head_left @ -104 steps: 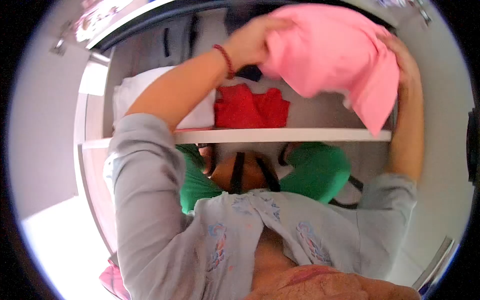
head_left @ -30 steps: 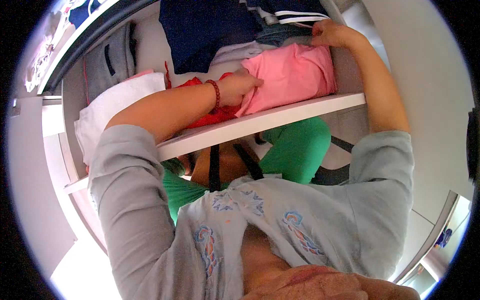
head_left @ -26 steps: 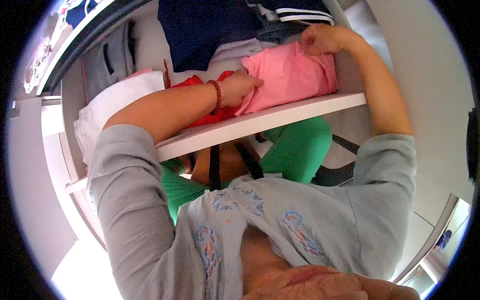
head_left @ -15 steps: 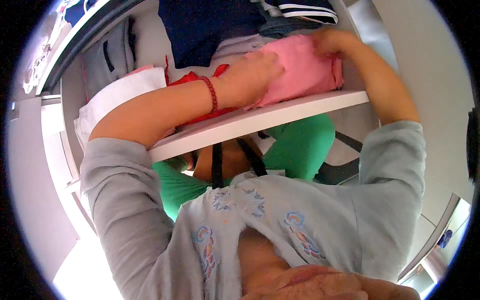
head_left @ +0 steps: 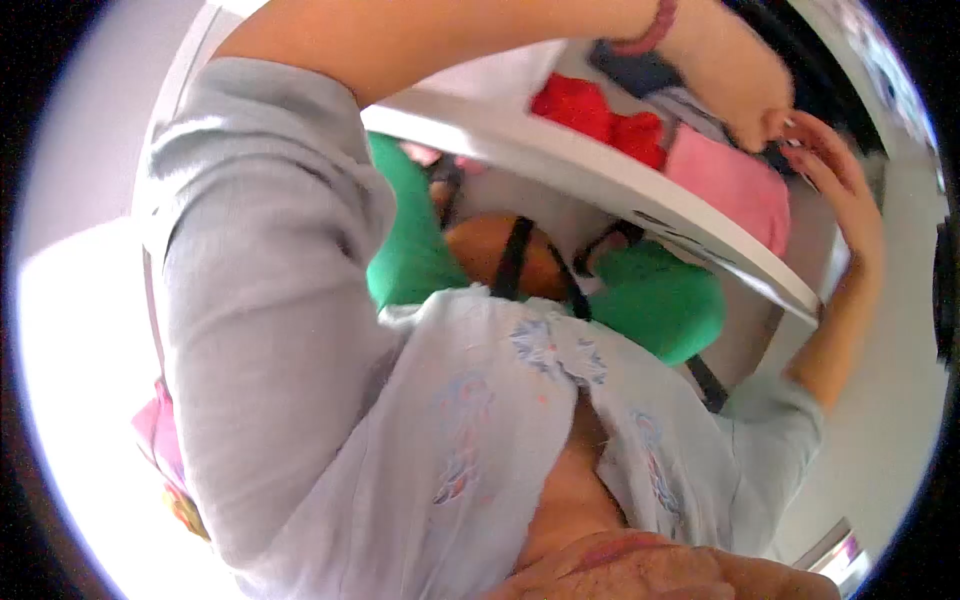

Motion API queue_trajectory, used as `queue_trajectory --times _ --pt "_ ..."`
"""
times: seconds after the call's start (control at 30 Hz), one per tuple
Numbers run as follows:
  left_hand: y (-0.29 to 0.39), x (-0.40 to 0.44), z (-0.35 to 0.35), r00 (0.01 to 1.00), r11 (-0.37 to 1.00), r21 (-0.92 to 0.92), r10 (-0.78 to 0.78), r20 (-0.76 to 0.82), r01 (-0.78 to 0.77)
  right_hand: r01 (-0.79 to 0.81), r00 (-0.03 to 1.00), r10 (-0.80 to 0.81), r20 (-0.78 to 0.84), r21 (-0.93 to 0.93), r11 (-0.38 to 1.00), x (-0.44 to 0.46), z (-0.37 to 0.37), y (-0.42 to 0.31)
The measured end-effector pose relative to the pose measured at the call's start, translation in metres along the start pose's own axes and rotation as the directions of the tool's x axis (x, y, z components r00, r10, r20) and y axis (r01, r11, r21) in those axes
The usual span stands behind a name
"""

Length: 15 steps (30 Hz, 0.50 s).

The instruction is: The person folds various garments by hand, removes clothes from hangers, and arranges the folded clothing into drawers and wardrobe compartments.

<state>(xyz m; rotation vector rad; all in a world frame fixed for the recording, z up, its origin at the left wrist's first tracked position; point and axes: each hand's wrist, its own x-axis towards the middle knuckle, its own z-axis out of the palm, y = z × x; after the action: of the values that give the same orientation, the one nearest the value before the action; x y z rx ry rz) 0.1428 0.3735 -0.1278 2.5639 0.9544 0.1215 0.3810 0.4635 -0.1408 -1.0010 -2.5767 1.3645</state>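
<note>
My left hand (head_left: 735,85), with a braided red bracelet at the wrist, reaches across the drawer to its right end. Its fingers are bent and pinched together at a dark garment with white stripes (head_left: 783,156). From the other side my right hand (head_left: 835,170) meets it, fingers curled at the same garment, which they mostly hide. Just below both hands lies a folded pink cloth (head_left: 728,190), touched by neither. Red cloth (head_left: 600,118) lies beside it to the left. Blur softens the fingertips.
The drawer's white front panel (head_left: 560,150) runs between my body and the clothes. White cloth (head_left: 490,80) lies at the left, and a dark grey folded garment (head_left: 635,70) behind the red one. My green-clad knees (head_left: 655,305) are under the drawer front.
Both hands have left the pink cloth and come together at the dark striped garment behind it. My left arm has swung far to the right, and the view has turned.
</note>
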Motion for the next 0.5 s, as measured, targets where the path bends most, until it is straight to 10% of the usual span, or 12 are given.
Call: queue_trajectory --times 0.03,0.07,0.1,0.17,0.23,0.27,0.3,0.5 --pt "0.056 -0.057 -0.036 0.917 0.895 -0.200 -0.389 0.092 0.400 0.070 0.997 -0.069 -0.042 0.025 0.997 -0.010 0.010 -0.026" --pt "0.055 -0.088 -0.030 0.899 0.875 -0.207 -0.429 0.084 0.437 0.179 0.981 -0.179 -0.076 -0.005 0.984 -0.019 0.030 -0.050" --pt "0.048 -0.112 -0.019 0.956 0.950 -0.270 -0.215 -0.198 0.158 0.275 0.953 -0.278 -0.120 -0.042 0.960 -0.027 0.052 -0.074" --pt "0.037 -0.153 0.009 0.673 0.903 -0.106 0.228 -0.704 -0.417 0.377 0.878 -0.432 -0.205 -0.261 0.889 -0.036 0.110 -0.105" --pt "0.053 -0.206 0.039 0.710 0.840 -0.467 -0.149 -0.689 -0.277 0.589 0.699 -0.709 0.093 -0.636 0.498 -0.033 0.165 -0.129" --pt "0.058 -0.244 0.046 0.742 0.827 -0.446 -0.053 -0.668 -0.342 0.710 0.637 -0.760 0.129 -0.483 0.512 -0.024 0.198 -0.138" --pt "0.084 -0.268 0.070 0.654 0.785 -0.606 -0.393 -0.646 -0.127 0.802 0.572 -0.807 0.149 -0.310 0.511 -0.011 0.226 -0.140" --pt "0.051 -0.361 0.214 0.289 0.280 -0.955 -0.910 -0.296 -0.095 0.735 0.613 -0.786 0.078 -0.420 0.532 0.043 0.259 -0.146"
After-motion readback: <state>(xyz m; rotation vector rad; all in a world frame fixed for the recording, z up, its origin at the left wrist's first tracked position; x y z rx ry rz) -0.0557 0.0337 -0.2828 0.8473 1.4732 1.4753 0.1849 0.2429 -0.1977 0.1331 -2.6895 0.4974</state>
